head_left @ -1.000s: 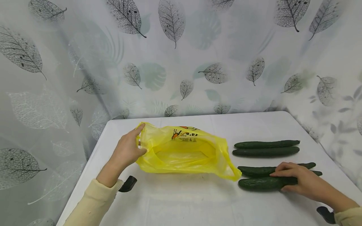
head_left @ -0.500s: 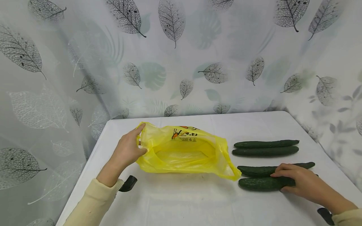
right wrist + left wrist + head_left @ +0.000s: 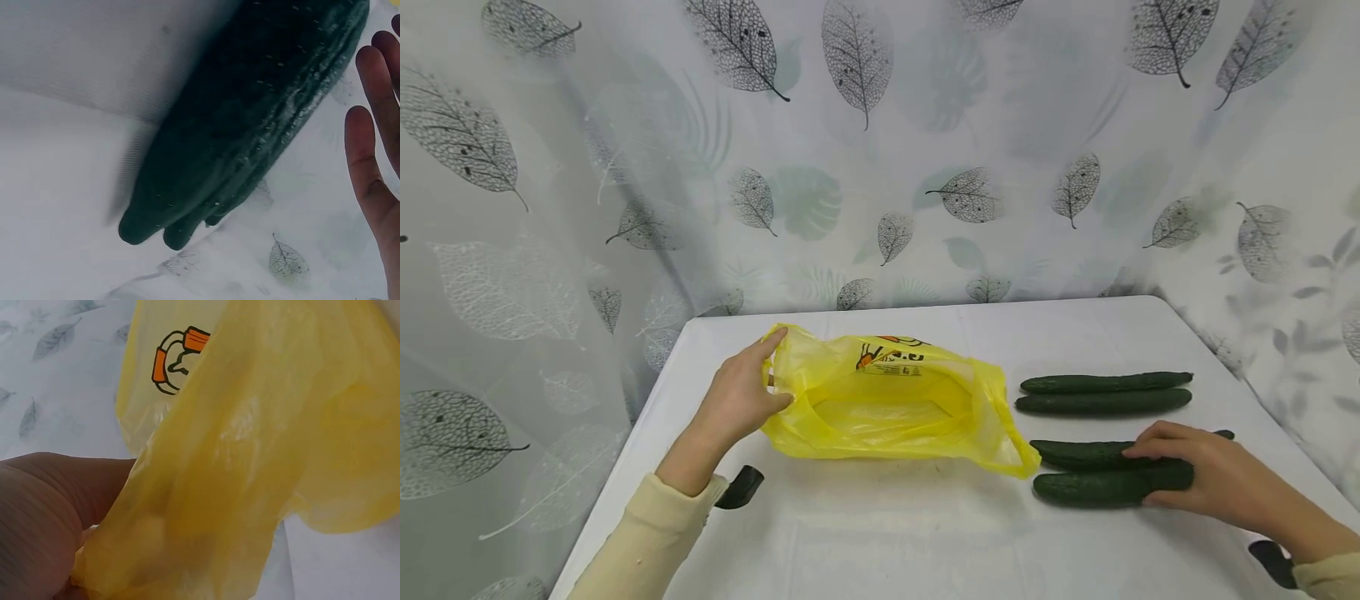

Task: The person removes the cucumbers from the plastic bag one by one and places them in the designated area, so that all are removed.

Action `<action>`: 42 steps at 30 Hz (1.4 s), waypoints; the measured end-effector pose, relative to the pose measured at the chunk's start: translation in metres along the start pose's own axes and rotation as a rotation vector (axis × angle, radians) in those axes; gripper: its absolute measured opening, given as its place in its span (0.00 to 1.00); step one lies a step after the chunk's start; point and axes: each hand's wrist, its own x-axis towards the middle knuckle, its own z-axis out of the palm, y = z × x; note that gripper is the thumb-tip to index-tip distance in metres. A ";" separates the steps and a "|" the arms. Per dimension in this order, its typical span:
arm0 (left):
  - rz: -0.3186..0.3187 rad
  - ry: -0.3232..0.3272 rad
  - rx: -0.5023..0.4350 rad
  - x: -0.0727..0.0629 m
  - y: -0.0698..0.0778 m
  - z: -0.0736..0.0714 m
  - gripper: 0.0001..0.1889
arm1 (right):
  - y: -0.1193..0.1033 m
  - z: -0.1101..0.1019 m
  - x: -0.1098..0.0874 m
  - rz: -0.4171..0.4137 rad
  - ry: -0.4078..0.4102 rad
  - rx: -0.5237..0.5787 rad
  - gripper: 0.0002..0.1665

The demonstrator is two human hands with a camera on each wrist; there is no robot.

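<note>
A yellow plastic bag (image 3: pixel 887 417) with a printed cartoon lies on the white table, its mouth gaping toward me. My left hand (image 3: pixel 733 396) holds the bag's left edge; in the left wrist view, thin yellow film (image 3: pixel 212 487) covers the fingertips. Over at the right, my right hand (image 3: pixel 1206 471) grips the nearest dark green cucumber (image 3: pixel 1097 489), thumb on its near side and fingers on its far side. Straight outer fingers (image 3: pixel 369 162) of that hand show in the right wrist view, apart from the cucumbers. Just behind lies another cucumber (image 3: pixel 1075 454), partly hidden by the hand.
Two more cucumbers (image 3: pixel 1105 382) lie side by side farther back on the right. A leaf-printed curtain (image 3: pixel 880 167) borders the white table (image 3: pixel 880 533) at the back and sides. Dark wrist straps (image 3: pixel 741 487) show at both cuffs.
The right hand has shifted slightly and rises a little. The nearest cucumber's right end, seen past the hand before, is now hidden behind it. Left hand and bag stay in place.
</note>
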 end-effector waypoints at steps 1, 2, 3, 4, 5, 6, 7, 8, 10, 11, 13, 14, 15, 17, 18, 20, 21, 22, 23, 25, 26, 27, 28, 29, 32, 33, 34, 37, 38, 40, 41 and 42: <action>0.005 0.003 -0.004 0.000 0.000 0.000 0.47 | -0.002 -0.002 0.001 0.011 0.002 -0.001 0.34; 0.010 0.005 -0.007 0.000 0.000 0.000 0.46 | -0.003 -0.004 0.002 0.023 0.002 -0.005 0.34; 0.014 0.007 -0.010 0.000 0.000 0.000 0.45 | -0.004 -0.006 0.003 0.035 0.002 -0.008 0.34; 0.019 0.011 -0.010 0.000 -0.001 0.000 0.44 | -0.006 -0.008 0.005 0.044 0.003 -0.013 0.35; 0.023 0.015 -0.008 0.000 -0.001 0.001 0.43 | -0.007 -0.009 0.006 0.049 0.005 -0.016 0.35; 0.026 0.021 -0.001 0.001 -0.001 0.001 0.43 | -0.008 -0.011 0.008 0.053 0.007 -0.014 0.35; 0.027 0.026 0.009 0.001 -0.001 0.001 0.42 | -0.010 -0.012 0.009 0.053 0.010 -0.009 0.35; 0.027 0.029 0.015 0.001 -0.001 0.001 0.41 | -0.012 -0.013 0.011 0.051 0.014 -0.005 0.34; 0.023 0.034 0.023 0.001 -0.001 0.000 0.40 | -0.014 -0.015 0.015 0.039 0.017 0.007 0.34; 0.019 0.037 0.025 0.001 -0.001 0.000 0.40 | -0.015 -0.015 0.016 0.033 0.018 0.014 0.33; 0.013 0.049 0.024 0.001 0.000 0.000 0.39 | -0.018 -0.016 0.020 0.021 0.018 0.030 0.32; 0.012 0.060 0.023 0.001 0.000 -0.001 0.39 | -0.019 -0.016 0.022 0.017 0.017 0.038 0.32; 0.010 0.071 0.024 0.001 0.000 -0.001 0.38 | -0.020 -0.017 0.024 0.015 0.015 0.045 0.32; 0.007 0.094 0.022 0.001 0.001 -0.001 0.37 | -0.022 -0.018 0.027 0.006 0.016 0.060 0.31; 0.006 0.107 0.018 0.001 0.001 -0.001 0.36 | -0.023 -0.018 0.029 0.005 0.014 0.066 0.31; 0.003 0.130 0.010 0.001 0.001 -0.001 0.35 | -0.025 -0.020 0.030 0.015 0.007 0.072 0.32; 0.001 0.140 0.003 0.000 0.002 -0.002 0.35 | -0.026 -0.020 0.031 0.024 0.004 0.070 0.31; 0.002 0.152 -0.006 0.000 0.002 -0.002 0.34 | -0.027 -0.021 0.032 0.036 0.002 0.066 0.31; 0.004 0.168 -0.016 0.000 0.002 -0.002 0.34 | -0.028 -0.022 0.033 0.048 -0.001 0.063 0.31; 0.015 0.209 -0.035 0.000 0.003 -0.002 0.32 | -0.030 -0.023 0.035 0.079 -0.007 0.048 0.31; 0.022 0.233 -0.051 0.000 0.003 -0.002 0.31 | -0.032 -0.024 0.037 0.092 -0.006 0.038 0.31; 0.033 0.259 -0.066 0.001 0.003 -0.002 0.30 | -0.034 -0.025 0.040 0.106 -0.004 0.027 0.31; 0.043 0.286 -0.082 0.001 0.004 -0.002 0.29 | -0.035 -0.027 0.043 0.120 -0.004 0.021 0.31; 0.056 0.313 -0.096 0.001 0.005 -0.002 0.28 | -0.037 -0.028 0.046 0.132 -0.004 0.016 0.31; 0.097 0.385 -0.125 0.002 0.009 -0.004 0.25 | -0.045 -0.034 0.056 0.172 0.002 0.009 0.32; 0.110 0.405 -0.127 0.002 0.010 -0.005 0.25 | -0.047 -0.035 0.060 0.180 0.005 0.009 0.33; 0.119 0.420 -0.134 0.002 0.012 -0.006 0.24 | -0.049 -0.037 0.064 0.185 0.010 0.010 0.33; 0.137 0.448 -0.141 0.005 0.016 -0.008 0.24 | -0.055 -0.043 0.076 0.193 0.042 0.004 0.33; 0.139 0.454 -0.141 0.006 0.018 -0.008 0.24 | -0.057 -0.044 0.080 0.198 0.056 0.002 0.33; 0.144 0.461 -0.134 0.008 0.022 -0.008 0.25 | -0.061 -0.048 0.088 0.196 0.077 -0.007 0.34; 0.148 0.466 -0.123 0.008 0.024 -0.009 0.25 | -0.063 -0.049 0.092 0.196 0.088 -0.011 0.34; 0.155 0.471 -0.109 0.009 0.026 -0.008 0.26 | -0.065 -0.050 0.096 0.197 0.096 -0.015 0.35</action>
